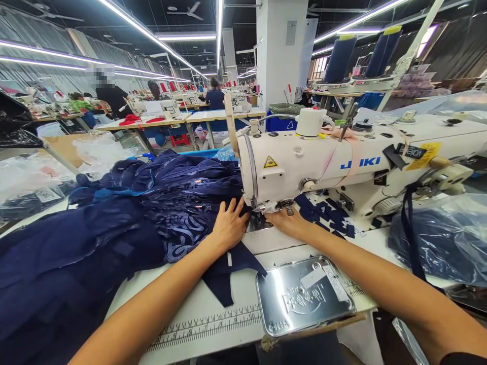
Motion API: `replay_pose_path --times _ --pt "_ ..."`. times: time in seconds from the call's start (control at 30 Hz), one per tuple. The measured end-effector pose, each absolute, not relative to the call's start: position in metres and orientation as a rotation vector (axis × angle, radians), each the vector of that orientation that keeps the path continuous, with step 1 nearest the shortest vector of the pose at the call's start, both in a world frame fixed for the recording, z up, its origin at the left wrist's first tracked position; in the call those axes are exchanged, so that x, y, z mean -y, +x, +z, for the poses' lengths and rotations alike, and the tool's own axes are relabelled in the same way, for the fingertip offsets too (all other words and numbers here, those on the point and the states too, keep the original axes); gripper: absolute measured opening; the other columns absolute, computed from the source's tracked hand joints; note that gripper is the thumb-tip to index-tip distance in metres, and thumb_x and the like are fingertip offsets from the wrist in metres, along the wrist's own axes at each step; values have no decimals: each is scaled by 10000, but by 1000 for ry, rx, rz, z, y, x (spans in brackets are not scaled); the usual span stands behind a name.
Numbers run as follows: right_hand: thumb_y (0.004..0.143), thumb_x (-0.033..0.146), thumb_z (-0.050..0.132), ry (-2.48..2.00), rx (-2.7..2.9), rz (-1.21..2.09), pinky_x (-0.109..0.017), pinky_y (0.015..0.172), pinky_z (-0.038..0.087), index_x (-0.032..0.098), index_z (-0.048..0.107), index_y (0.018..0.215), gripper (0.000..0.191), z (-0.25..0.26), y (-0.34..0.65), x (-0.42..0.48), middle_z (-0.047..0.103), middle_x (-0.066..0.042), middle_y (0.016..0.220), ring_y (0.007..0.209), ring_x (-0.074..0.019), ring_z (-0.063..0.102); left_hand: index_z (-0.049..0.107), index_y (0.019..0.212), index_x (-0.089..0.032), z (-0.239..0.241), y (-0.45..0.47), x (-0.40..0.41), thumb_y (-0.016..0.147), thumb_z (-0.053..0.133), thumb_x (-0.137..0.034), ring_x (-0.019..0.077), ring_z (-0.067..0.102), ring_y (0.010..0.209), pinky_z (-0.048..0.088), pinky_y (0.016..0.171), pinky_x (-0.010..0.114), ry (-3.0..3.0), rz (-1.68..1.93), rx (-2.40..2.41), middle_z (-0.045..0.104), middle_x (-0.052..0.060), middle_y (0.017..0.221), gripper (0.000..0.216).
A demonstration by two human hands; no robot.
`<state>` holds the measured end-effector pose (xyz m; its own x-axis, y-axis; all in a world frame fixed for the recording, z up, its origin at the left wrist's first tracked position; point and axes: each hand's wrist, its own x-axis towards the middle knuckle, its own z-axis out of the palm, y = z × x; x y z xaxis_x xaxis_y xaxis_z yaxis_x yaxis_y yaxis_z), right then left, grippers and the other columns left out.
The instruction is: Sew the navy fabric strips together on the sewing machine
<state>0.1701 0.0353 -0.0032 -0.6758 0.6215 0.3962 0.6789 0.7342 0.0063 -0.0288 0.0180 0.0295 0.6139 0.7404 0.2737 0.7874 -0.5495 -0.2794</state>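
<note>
My left hand point(229, 224) lies flat, fingers spread, on dark navy embroidered fabric point(160, 213) just left of the needle of a white sewing machine point(304, 162). My right hand point(286, 221) rests on the machine bed right under the machine head, pressing on fabric at the presser foot; its fingertips are partly hidden by the head. A navy strip point(228, 274) hangs from the seam toward the table's front edge.
A shiny metal tray point(304, 296) lies near the front edge beside a printed ruler point(205, 327). Small navy cut pieces point(331, 215) sit behind the right hand. Bagged navy fabric point(437, 243) at right. Thread cones point(340, 58) behind. Other workers sit at far tables.
</note>
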Motion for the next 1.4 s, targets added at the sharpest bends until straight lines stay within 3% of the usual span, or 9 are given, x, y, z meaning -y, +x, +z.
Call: replay_pose_path --times 0.23,0.87,1.2,1.4 --pt "882 130 400 -1324 2557 -490 -268 669 437 161 648 878 250 8 160 -17 638 -89 745 808 -207 581 625 1021 -201 27 -28 -23 789 479 -207 347 419 1105 342 859 532 -2464 -177 1232 536 152 1127 274" --pt "894 155 386 -1429 2557 -490 -273 602 427 137 653 921 269 -1 154 -22 630 -121 720 753 -225 582 637 983 -182 25 -22 -34 791 474 -223 343 434 1089 334 869 523 -2460 -192 1264 570 159 1041 255" --pt "890 158 359 -1486 2492 -431 -292 620 426 134 653 917 296 -13 153 -24 627 -128 719 730 -228 585 636 992 -180 24 -23 -34 801 474 -233 338 432 1100 344 871 520 -2465 -210 1253 557 163 1084 256" --pt "889 133 359 -1452 2541 -378 -287 706 426 151 640 923 284 -1 160 -27 639 -98 793 818 -212 579 633 1008 -176 23 -23 -33 785 489 -207 339 419 1120 334 900 518 -2458 -226 1288 542 159 1121 267"
